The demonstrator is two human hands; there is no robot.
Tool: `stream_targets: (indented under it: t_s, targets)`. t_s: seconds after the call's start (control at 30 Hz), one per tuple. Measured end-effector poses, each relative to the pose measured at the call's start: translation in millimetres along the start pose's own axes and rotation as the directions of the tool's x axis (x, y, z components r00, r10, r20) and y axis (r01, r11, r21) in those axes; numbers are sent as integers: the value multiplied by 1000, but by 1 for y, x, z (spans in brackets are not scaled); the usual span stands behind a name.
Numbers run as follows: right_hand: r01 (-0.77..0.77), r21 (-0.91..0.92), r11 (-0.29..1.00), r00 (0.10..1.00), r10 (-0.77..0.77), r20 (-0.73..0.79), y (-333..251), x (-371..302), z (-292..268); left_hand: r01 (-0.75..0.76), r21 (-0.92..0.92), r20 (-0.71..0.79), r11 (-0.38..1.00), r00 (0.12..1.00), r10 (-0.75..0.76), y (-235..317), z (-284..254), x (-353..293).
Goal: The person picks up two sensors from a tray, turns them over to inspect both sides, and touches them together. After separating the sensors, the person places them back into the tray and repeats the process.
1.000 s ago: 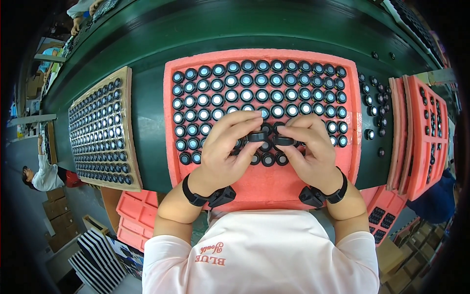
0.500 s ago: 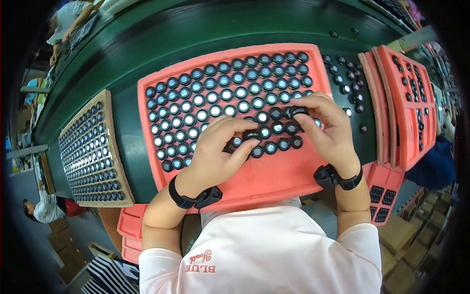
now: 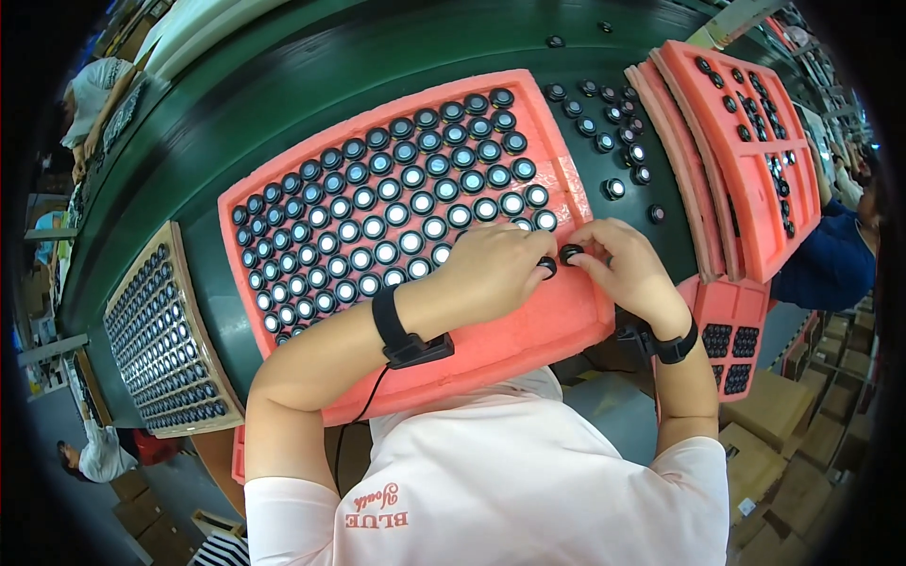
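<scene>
1. In the head view, my left hand (image 3: 495, 269) is bent over the lower right part of the pink foam tray (image 3: 528, 325), its fingers closed on a small black disc (image 3: 546, 269) that they partly cover.
2. My right hand (image 3: 628, 269) is at the tray's right edge; thumb and fingers pinch a second black disc (image 3: 571, 254), just beside the first.
3. Ahead of my hands and to their left, rows of black round parts (image 3: 374, 227) with pale, shiny centres fill most of the tray; my left forearm hides some.
4. The tray lies slanted on the green table (image 3: 203, 259).
5. To its right are loose black parts (image 3: 614, 189), then stacked pink trays (image 3: 746, 208).
6. Well to the left is a brown-edged tray (image 3: 194, 321) of similar parts.
7. A black strap (image 3: 387, 321) circles my left wrist, another (image 3: 675, 351) my right.
</scene>
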State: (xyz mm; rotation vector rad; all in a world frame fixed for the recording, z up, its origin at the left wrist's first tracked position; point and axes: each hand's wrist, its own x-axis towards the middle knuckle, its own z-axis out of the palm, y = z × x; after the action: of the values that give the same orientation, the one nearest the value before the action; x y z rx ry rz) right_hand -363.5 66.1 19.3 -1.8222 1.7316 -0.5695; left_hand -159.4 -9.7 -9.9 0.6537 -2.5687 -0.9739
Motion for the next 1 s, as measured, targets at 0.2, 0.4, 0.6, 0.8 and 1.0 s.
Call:
stream_targets:
  t_s: [0.2,0.4,0.6,0.8,1.0]
  targets:
    - [197,-151,969,971,-215,-108,14,5,13,-85,202,8,976,996,86,-6,7,11]
    - [131,-144,981,990,-136,-23,11,2,7,-85,200,-31,976,995,93,-3,3,11]
    - [140,-180,974,990,-144,-9,8,6,11,-81,250,-44,965,995,95,-3,0,7]
    - [217,-199,956,972,-230,-49,5,28,-17,-67,2,-33,998,997,67,14,-37,-6]
    - [218,-215,952,953,-255,-163,14,121,-47,-84,-275,-82,958,995,64,29,-80,-41]
